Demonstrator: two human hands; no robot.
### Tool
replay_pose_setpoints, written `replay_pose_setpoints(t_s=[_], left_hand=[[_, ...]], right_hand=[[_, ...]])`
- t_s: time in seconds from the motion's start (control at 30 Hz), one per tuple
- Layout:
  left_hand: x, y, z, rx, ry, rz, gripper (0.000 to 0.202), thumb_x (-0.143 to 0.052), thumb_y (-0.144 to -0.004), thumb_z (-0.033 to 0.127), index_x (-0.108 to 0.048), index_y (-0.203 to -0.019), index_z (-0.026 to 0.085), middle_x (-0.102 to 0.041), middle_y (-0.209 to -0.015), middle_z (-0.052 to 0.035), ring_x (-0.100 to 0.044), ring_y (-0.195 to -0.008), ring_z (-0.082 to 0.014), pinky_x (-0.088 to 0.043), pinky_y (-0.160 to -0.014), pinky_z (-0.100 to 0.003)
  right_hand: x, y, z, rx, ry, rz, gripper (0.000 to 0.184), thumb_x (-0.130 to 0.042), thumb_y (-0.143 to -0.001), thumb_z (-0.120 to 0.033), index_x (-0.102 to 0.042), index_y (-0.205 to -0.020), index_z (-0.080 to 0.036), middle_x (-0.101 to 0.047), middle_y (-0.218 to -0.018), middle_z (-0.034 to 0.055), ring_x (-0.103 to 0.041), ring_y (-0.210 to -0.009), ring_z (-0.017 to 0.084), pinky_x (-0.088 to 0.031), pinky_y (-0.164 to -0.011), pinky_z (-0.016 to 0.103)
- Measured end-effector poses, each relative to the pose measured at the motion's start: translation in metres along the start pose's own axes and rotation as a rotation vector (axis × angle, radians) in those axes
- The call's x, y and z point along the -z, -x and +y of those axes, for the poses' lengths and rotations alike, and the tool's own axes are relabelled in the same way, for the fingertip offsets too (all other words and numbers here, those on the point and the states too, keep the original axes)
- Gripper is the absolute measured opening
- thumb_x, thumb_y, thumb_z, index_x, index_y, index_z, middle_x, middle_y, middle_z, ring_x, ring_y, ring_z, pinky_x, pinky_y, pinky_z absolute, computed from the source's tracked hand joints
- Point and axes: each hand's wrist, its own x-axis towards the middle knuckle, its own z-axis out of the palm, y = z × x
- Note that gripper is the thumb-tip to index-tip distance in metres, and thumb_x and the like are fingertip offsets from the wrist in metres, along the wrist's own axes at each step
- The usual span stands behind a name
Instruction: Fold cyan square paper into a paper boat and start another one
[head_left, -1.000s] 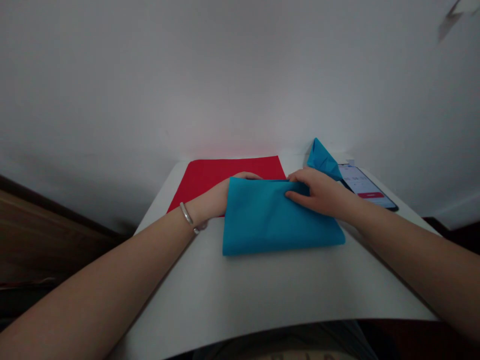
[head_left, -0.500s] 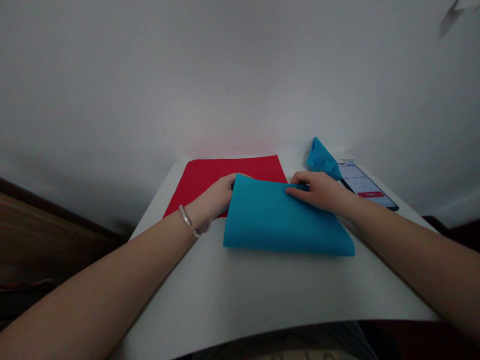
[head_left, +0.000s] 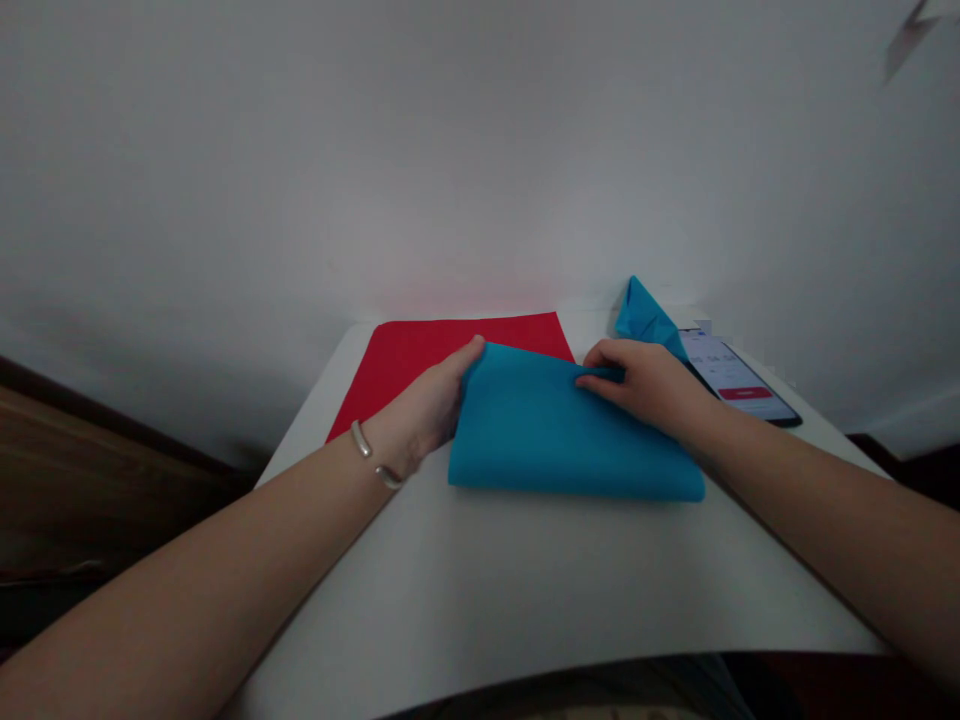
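Paper it was, a smooth, matte blue sheet (head_left: 555,430), bent double with a soft rounded fold on the wearer's side, and it sat in front of the red sheet (head_left: 412,355), hiding its near right part! Right hand (head_left: 641,380), just right of the red sheet, and what a neat pinch: thumb on the near face, fingers behind, gripping the blue sheet's upper edge. Left hand (head_left: 431,400), over the red sheet's near side, had its thumb right up at the blue corner; the other fingers were hidden behind the paper, so whether they gripped it I could not tell. A silver open cuff (head_left: 361,440) curved around that wrist. Then, right of the red sheet, a folded blue piece (head_left: 646,318), all sharp facets and a peak, stood just beyond the right hand, a flat, lit phone (head_left: 739,375) beside it. Close behind the red sheet rose the pale wall (head_left: 480,150). In front of the red sheet, smooth white table (head_left: 540,590) ran broadly from the rounded fold to the near edge.
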Motion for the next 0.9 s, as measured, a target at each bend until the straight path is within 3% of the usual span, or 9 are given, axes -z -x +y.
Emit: replay_pose_setpoints(t_s=[0.1, 0.17, 0.37, 0.67, 0.9], left_hand=[[0.001, 0.003, 0.002, 0.102, -0.02, 0.019, 0.049, -0.063, -0.081, 0.043, -0.057, -0.124, 0.019, -0.07, -0.103, -0.0124, -0.068, -0.091, -0.0269, -0.056, -0.078, -0.04], [0.001, 0.004, 0.001, 0.089, -0.058, 0.062, 0.052, -0.063, -0.081, 0.045, -0.056, -0.125, 0.02, -0.07, -0.107, -0.0132, -0.068, -0.091, -0.0273, -0.057, -0.076, -0.039], [0.0, 0.002, 0.0, 0.034, -0.192, 0.052, 0.043, -0.063, -0.082, 0.045, -0.061, -0.117, 0.02, -0.072, -0.101, -0.0105, -0.068, -0.092, -0.0258, -0.058, -0.076, -0.035], [-0.002, -0.002, 0.001, 0.059, -0.148, 0.019, 0.028, -0.062, -0.084, 0.033, -0.064, -0.108, 0.018, -0.073, -0.095, -0.0087, -0.068, -0.093, -0.0259, -0.056, -0.078, -0.036], [0.012, -0.013, -0.007, -0.039, -0.261, -0.02, 0.025, -0.064, -0.078, 0.033, -0.067, -0.098, 0.018, -0.073, -0.088, -0.007, -0.068, -0.078, -0.024, -0.054, -0.075, -0.037]], right_hand=[[-0.001, 0.0, 0.002, -0.014, -0.041, 0.074, 0.011, -0.061, -0.083, -0.032, -0.063, -0.088, -0.022, -0.068, -0.088, 0.0026, -0.061, -0.079, 0.02, -0.045, -0.067, 0.031], [-0.001, 0.0, 0.002, -0.023, -0.062, 0.103, 0.01, -0.063, -0.082, -0.03, -0.063, -0.089, -0.023, -0.068, -0.089, 0.0018, -0.062, -0.079, 0.019, -0.045, -0.067, 0.031], [0.0, -0.005, 0.001, 0.043, -0.023, 0.097, 0.013, -0.061, -0.083, -0.026, -0.064, -0.095, -0.022, -0.07, -0.095, 0.0032, -0.062, -0.083, 0.021, -0.047, -0.07, 0.033], [-0.006, -0.011, 0.001, 0.147, 0.006, 0.061, 0.022, -0.054, -0.084, -0.024, -0.066, -0.101, -0.02, -0.07, -0.103, 0.007, -0.064, -0.096, 0.023, -0.05, -0.082, 0.038], [-0.008, -0.02, -0.002, 0.152, -0.06, 0.023, 0.024, -0.054, -0.085, -0.025, -0.065, -0.106, -0.022, -0.07, -0.103, 0.006, -0.065, -0.093, 0.022, -0.051, -0.08, 0.036]])
